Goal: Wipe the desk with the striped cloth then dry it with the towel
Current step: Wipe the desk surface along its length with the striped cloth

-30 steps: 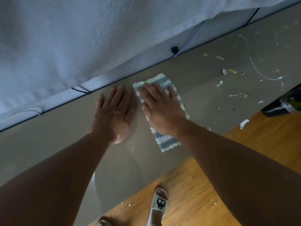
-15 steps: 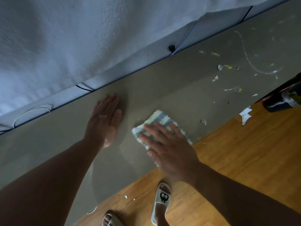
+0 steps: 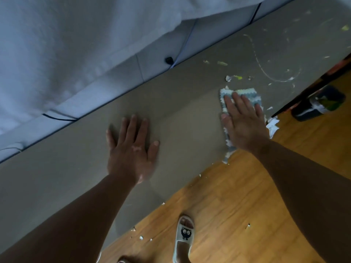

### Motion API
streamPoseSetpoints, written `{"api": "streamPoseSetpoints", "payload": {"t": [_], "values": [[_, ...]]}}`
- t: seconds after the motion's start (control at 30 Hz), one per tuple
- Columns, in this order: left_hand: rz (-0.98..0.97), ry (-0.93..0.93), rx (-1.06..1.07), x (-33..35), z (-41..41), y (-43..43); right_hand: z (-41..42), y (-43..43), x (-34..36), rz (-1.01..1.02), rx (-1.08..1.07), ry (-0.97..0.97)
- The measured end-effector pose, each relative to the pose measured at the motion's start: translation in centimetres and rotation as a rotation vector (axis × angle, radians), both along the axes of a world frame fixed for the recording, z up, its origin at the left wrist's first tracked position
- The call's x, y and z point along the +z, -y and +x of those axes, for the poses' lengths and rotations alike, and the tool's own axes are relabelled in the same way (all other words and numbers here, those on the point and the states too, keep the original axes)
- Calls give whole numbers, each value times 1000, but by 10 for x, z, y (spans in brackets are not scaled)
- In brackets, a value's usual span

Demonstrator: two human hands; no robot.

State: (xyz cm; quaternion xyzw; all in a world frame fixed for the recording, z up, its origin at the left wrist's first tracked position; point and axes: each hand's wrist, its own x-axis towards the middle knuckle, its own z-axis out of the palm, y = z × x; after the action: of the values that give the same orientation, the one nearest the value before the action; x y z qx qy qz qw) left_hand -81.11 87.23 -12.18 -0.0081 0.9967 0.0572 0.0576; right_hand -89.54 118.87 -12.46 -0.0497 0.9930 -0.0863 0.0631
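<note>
desk point(image 3: 180, 111): dull grey-brown, flecked with white and yellow-green scraps
striped cloth point(image 3: 245, 93): wavy bands of blue-grey, white and pale yellow
floor point(image 3: 237, 196): orange-brown wood grain
slipper point(image 3: 185, 236): white with a black cartoon face
fabric point(image 3: 76, 35): pale blue-white

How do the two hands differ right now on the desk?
The right hand presses flat on the striped cloth near the desk's front edge; the left hand rests directly on the bare desk. The right hand sits beside scattered debris, while the left hand lies on a cleaner stretch. Both are open, palm down, fingers extended.
</note>
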Motion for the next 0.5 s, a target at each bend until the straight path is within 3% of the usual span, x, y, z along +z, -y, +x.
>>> {"api": "streamPoseSetpoints", "payload": {"t": [0.2,0.37,0.5], "values": [[-5,34,-14,0,-31,-38,7,47,0,-12,-302,82],[5,10,-15,-2,-63,-56,67,89,-3,-16,59,-18],[-35,10,-35,-4,-89,-63,48,63,-7,-9,274,-53]]}}
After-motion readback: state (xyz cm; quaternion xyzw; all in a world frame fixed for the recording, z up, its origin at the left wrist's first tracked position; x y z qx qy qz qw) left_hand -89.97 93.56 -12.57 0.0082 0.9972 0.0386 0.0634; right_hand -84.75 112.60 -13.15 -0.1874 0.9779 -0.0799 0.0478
